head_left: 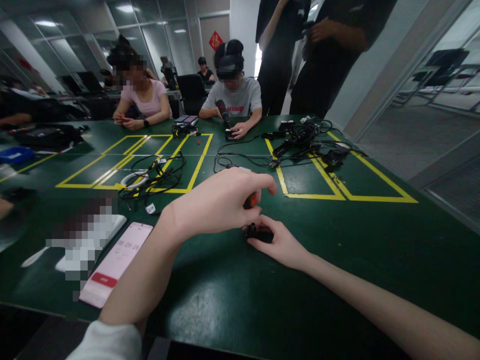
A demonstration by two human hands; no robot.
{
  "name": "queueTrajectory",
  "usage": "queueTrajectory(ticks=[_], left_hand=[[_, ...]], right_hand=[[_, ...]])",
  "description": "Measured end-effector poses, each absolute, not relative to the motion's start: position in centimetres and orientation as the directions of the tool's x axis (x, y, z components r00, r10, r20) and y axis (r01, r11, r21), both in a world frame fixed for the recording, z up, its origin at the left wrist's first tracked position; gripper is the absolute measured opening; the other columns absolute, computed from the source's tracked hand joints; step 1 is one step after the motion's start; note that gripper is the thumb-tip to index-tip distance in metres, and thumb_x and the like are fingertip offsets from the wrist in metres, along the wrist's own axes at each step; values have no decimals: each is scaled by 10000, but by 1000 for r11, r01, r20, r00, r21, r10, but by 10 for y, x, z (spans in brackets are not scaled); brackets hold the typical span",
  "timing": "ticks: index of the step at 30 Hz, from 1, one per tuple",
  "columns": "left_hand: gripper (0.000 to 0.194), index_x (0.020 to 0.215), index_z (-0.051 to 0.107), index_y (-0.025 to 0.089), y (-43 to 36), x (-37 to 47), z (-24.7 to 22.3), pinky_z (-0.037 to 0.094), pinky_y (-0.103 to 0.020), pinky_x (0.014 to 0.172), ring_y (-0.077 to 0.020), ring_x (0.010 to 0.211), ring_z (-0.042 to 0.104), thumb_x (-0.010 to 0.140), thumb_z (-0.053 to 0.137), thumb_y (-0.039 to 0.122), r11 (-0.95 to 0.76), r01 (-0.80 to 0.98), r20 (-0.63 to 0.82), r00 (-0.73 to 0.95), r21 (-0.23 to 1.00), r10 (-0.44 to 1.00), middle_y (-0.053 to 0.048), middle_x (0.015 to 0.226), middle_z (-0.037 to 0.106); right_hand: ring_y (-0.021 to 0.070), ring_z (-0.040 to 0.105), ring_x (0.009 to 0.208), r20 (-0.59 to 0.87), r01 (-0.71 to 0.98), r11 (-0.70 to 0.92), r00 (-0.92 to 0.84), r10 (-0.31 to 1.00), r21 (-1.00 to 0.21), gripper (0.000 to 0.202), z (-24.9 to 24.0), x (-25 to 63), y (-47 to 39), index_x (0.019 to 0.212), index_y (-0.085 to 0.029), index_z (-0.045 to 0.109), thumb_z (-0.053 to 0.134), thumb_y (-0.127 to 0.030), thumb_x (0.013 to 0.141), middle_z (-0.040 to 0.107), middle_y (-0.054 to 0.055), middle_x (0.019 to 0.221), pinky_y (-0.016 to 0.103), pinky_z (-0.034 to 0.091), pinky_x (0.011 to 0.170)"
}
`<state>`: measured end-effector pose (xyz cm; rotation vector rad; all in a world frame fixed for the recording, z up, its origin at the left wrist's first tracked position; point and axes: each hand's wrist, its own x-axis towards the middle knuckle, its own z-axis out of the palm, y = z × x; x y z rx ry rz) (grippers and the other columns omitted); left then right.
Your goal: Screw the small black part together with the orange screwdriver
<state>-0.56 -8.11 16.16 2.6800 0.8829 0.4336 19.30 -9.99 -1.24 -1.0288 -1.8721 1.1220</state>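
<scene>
My left hand (221, 200) reaches over the table from the left, bent at the wrist. Its fingers are closed round a black-and-orange handle (250, 201), mostly hidden by the hand. Directly below, my right hand (283, 242) grips a small black block-shaped part (262, 236) at the tabletop between thumb and fingers. A short dark round piece (252, 228) stands up at the block's left end. Whether it belongs to the block or to the handled tool, I cannot tell.
On the green table (210, 310), a phone (120, 260) showing a timer lies left of my forearm. Tangled black cables (157, 175) lie beyond it, more cables (307, 140) at the back right. Across the table, a person in grey (236, 95) holds a power drill (223, 112). Others sit or stand nearby.
</scene>
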Motion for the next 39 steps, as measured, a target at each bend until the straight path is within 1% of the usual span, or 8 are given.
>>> queueTrajectory(ticks=[4,9,13,19,25,28,35,39], left_hand=[[321,1143,715,192,-84,-5,164,493,-250,701,-160,753,683,837,647,118,-766,536,165,770,356,616,-31,914,759],[403,1140,708,199,-88,-10,170,506,-265,752,-184,846,698,763,649,70,-774,533,129,789,341,601,-30,945,756],[356,1132,707,196,-86,-8,166,491,-250,717,-168,836,690,813,618,64,-780,511,150,794,362,589,-36,974,757],[294,1160,713,204,-82,0,158,473,-266,718,-174,818,691,902,588,139,-786,557,229,756,268,614,-39,975,775],[364,1187,709,208,-90,-1,164,488,-282,715,-186,791,680,840,607,165,-755,608,202,730,245,653,-42,978,774],[374,1201,699,206,-89,-2,164,498,-273,719,-174,795,685,851,580,145,-776,571,201,754,268,625,-43,1016,777],[286,1157,719,197,-84,4,156,485,-265,714,-157,726,682,955,524,143,-798,535,244,764,276,597,-36,882,770],[211,1083,725,186,-86,7,157,452,-249,670,-138,682,654,958,555,171,-792,491,240,772,363,589,-9,807,745]], right_hand=[[244,757,944,172,258,303,-430,886,-917,162,-13,193,-100,971,-228,638,733,-286,854,786,51,982,431,607,914],[230,766,942,169,245,298,-439,882,-923,152,-10,193,-101,964,-226,642,736,-264,851,788,41,975,406,609,921],[226,757,928,167,256,299,-434,885,-919,157,-9,193,-101,963,-225,640,741,-269,850,783,35,961,398,603,903],[228,748,904,193,260,322,-420,886,-910,170,-14,192,-101,976,-217,645,741,-261,843,777,42,959,397,599,873],[251,757,942,181,245,307,-427,886,-920,166,-15,192,-102,968,-232,632,734,-290,850,769,42,948,424,610,902],[256,758,943,183,253,308,-420,889,-917,172,-15,192,-102,966,-233,635,740,-282,839,778,46,963,433,610,901],[236,758,912,179,259,307,-422,889,-916,161,-13,192,-101,975,-225,655,735,-257,839,789,37,959,399,605,875],[244,750,900,198,263,322,-408,891,-910,166,-18,193,-101,978,-221,668,744,-265,837,787,40,956,402,606,853]])
